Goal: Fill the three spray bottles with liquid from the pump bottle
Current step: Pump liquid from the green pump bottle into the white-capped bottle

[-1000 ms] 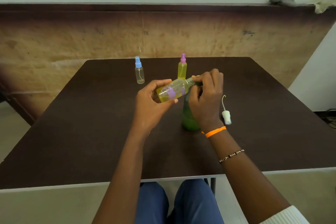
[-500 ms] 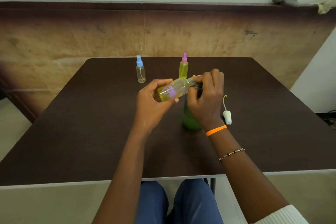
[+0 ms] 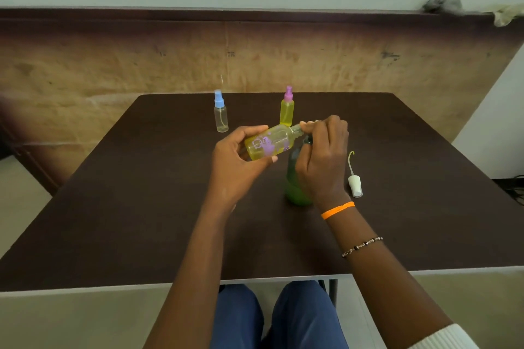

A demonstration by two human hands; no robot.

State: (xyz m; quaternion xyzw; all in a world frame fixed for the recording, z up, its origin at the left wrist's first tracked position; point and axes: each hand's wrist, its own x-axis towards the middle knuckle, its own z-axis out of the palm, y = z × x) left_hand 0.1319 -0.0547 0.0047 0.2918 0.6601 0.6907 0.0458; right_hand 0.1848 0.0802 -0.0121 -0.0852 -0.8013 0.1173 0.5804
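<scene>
Left hand point(image 3: 238, 161) wraps tilted yellow spray bottle point(image 3: 270, 144) mid-table, neck against green pump bottle point(image 3: 297, 178); right hand point(image 3: 323, 156) pinches pump top, nozzle hidden. Light, smooth plastic, likely slippery if wet; best gripped round body, clear of open neck

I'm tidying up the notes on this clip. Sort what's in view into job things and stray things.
Job: held bottle, tilted in the left hand; green pump bottle under the right hand; white sprayer, lying loose; yellow bottle; clear bottle.

Stray: grey rag and pale cloth on the ledge.
</scene>
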